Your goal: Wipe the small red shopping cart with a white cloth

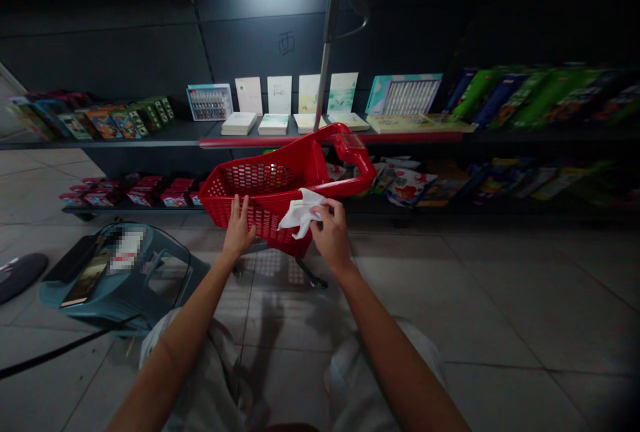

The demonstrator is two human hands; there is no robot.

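A red plastic shopping basket with a long handle stands tilted on the tiled floor in front of me. My left hand lies flat against its near wall, fingers stretched out. My right hand is closed on a crumpled white cloth, which is pressed against the basket's side near the handle's base. My forearms reach forward over my knees.
A teal plastic stool lies at the left with a phone on it and a black cable beside it. Dark low shelves behind the basket hold books, notebooks and boxed goods. A metal pole rises behind the basket.
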